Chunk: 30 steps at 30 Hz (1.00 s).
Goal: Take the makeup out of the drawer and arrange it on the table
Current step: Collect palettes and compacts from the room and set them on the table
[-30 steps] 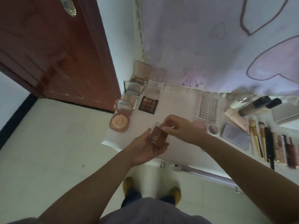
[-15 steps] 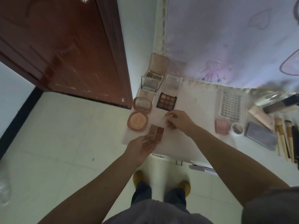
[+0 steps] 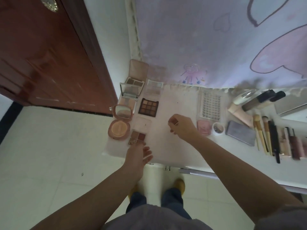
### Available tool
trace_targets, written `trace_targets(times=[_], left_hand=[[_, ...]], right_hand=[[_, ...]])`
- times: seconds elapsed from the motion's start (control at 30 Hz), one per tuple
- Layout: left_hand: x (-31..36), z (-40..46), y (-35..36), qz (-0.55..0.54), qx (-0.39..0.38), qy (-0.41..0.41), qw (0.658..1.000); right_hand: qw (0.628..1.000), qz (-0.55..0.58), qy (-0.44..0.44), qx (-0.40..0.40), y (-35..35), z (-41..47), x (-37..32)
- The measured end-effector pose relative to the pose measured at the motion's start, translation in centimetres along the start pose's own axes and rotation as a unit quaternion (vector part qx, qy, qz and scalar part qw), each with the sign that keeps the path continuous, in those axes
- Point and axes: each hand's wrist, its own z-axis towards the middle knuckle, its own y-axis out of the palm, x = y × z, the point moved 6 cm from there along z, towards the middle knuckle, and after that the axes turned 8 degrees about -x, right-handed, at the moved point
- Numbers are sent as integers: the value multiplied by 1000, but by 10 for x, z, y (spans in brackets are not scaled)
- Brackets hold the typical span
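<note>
— Two hands, so what has changed? Left first.
— The small quad palette (image 3: 137, 137) was in the left hand (image 3: 138, 155) a moment ago; now it lies open on the table (image 3: 167, 151), just ahead of that grip, beside the round compact (image 3: 119, 129). One more piece arranged.
— And that grip?
— Fingers loosely apart, empty, tips at the palette's near edge.
— Further right?
— The right hand (image 3: 181, 128) hovers, fingers curled together; whether they pinch anything, I cannot tell.

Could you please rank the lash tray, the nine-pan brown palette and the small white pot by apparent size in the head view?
1. lash tray
2. nine-pan brown palette
3. small white pot
</note>
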Motion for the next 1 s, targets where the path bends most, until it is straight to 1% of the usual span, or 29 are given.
trace_targets(times=[0.03, 0.1, 0.13, 0.23, 0.3, 0.33, 0.47, 0.57, 0.63, 0.7, 0.77, 0.83, 0.9, 1.0], left_hand=[[-6, 3, 19, 11, -18, 0, 1000], [-18, 10, 64, 50, -57, -5, 997], [-23, 14, 87, 73, -75, -4, 994], [-32, 37, 146, 188, -106, 35, 976], [-30, 50, 172, 254, -103, 53, 960], [-30, 55, 180, 259, -102, 50, 959], [-28, 63, 195, 249, -100, 37, 963], [-30, 64, 191, 207, -102, 17, 973], [-33, 62, 186, 166, -116, -10, 979], [-32, 61, 178, 132, -125, -19, 983], [-26, 59, 168, 99, -138, -27, 985], [-20, 52, 163, 61, -186, -50, 979], [-14, 44, 158, 15, -239, -69, 968], [-5, 35, 144, -17, -273, -68, 959]], right_hand=[[997, -70, -8, 19, -19, -6, 10], [980, -195, -15, 45, -53, -17, 34], [970, -240, -12, 41, -66, -19, 48], [921, -389, -5, -27, -79, -18, 81], [912, -407, -40, -37, -80, -16, 89], [911, -407, -63, -34, -79, -14, 90], [886, -448, -118, -17, -77, -7, 91], [868, -473, -150, -25, -75, -3, 91], [860, -481, -167, -35, -74, -2, 90], [868, -466, -170, -30, -75, -1, 84], [907, -387, -166, -4, -80, -4, 70], [948, -264, -178, 1, -81, -11, 52], [962, -184, -201, -17, -75, -21, 32], [959, -155, -236, -24, -64, -34, 9]])
